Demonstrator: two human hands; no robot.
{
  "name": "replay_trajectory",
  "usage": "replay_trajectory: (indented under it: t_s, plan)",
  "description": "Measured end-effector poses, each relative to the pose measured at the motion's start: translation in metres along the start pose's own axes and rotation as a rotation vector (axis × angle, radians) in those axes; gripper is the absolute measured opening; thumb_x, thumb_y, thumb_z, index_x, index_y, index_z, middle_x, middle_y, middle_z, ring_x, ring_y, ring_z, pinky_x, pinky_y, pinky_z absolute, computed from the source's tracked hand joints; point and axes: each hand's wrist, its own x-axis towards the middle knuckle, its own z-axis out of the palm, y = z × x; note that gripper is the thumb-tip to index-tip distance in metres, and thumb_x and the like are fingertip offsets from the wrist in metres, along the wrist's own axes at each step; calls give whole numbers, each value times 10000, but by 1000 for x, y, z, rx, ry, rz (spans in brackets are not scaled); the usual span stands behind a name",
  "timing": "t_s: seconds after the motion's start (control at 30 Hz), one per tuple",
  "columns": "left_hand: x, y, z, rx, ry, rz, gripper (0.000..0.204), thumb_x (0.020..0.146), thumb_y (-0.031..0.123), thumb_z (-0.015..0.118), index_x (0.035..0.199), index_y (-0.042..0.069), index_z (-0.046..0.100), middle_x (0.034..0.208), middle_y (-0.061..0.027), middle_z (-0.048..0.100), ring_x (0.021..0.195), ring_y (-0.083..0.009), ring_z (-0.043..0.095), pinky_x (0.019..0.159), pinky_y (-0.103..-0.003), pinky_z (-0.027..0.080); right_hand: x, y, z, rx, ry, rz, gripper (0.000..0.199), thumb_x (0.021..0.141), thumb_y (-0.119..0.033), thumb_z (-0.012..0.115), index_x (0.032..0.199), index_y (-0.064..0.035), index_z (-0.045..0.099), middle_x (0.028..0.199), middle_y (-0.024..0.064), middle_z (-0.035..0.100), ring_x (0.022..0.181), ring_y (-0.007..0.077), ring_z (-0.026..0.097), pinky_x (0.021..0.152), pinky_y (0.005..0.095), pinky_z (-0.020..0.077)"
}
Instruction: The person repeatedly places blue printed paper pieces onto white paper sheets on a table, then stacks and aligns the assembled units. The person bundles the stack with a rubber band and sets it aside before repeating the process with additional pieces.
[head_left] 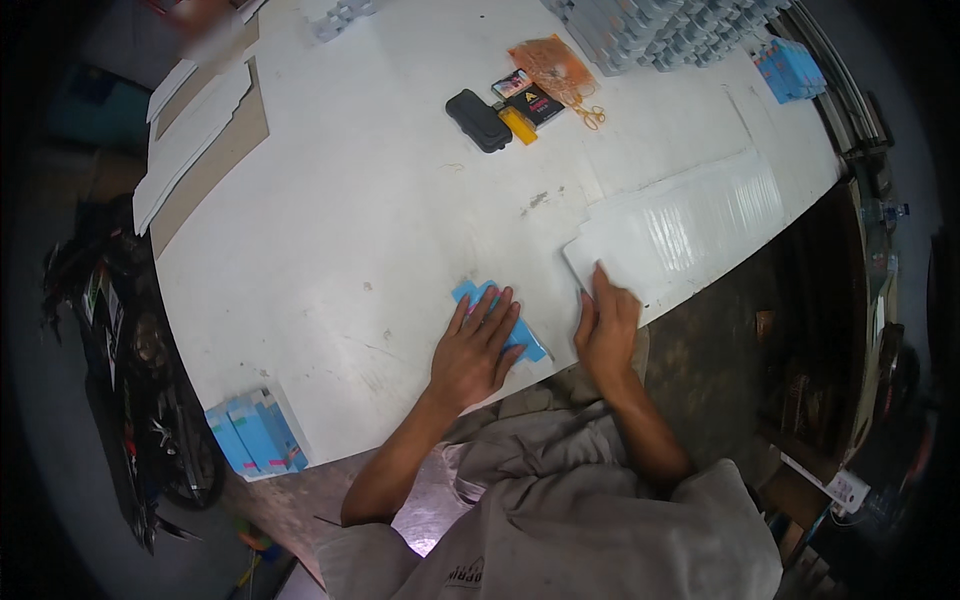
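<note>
My left hand (474, 350) lies with its fingers spread over a small blue folded carton (530, 344) near the table's front edge. Much of that carton is hidden beneath the palm and fingers. To its right, my right hand (610, 325) is at the near left corner of a flat pile of glossy white sheets (690, 215). Its index finger stretches onto the corner, and the thumb sits apart from it by the pile's edge. Nothing shows held in that hand.
Blue cartons (255, 435) stand at the table's near left corner, with more blue cartons (790, 70) far right. Stacked grey-white pieces (670, 35) rise at the back. A black case (478, 120), yellow box (518, 125) and orange-handled scissors (592, 117) lie mid-table. Cardboard sheets (215, 160) line the left edge.
</note>
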Motion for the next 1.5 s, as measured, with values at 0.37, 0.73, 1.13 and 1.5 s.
replay_trajectory:
  t_s: [0.37, 0.73, 1.13, 1.5]
  plan:
    - [0, 23, -5, 258, -255, -182, 783, 896, 173, 715, 1577, -34, 389, 1681, -241, 339, 1562, -384, 326, 1273, -611, 199, -6, -44, 17, 358, -206, 114, 328, 955, -7, 644, 1270, 81, 617, 1015, 299, 685, 884, 478, 685, 728, 522, 535]
    - [5, 0, -8, -56, -61, 68, 818, 741, 64, 646, 1531, -47, 468, 1645, -242, 409, 1556, -407, 351, 1276, -600, 225, 3, -36, -3, 212, 42, 133, 311, 859, -3, 717, 1157, 58, 659, 919, 168, 667, 798, 333, 675, 699, 446, 550]
    - [1, -1, -5, -8, -43, 58, 849, 723, 79, 710, 1541, 11, 493, 1668, -159, 416, 1561, -329, 365, 1291, -529, 244, 51, 13, -29, 2, -55, 181, 362, 820, -45, 723, 1167, 41, 666, 1022, 225, 597, 937, 409, 619, 798, 499, 518]
    - [-22, -7, -5, 6, -84, -23, 721, 968, 367, 689, 1559, 15, 470, 1673, -219, 371, 1558, -384, 339, 1258, -576, 252, -7, -24, 14, 441, -273, 56, 463, 884, -1, 693, 1339, 35, 619, 1178, 255, 630, 1070, 439, 629, 892, 496, 522]
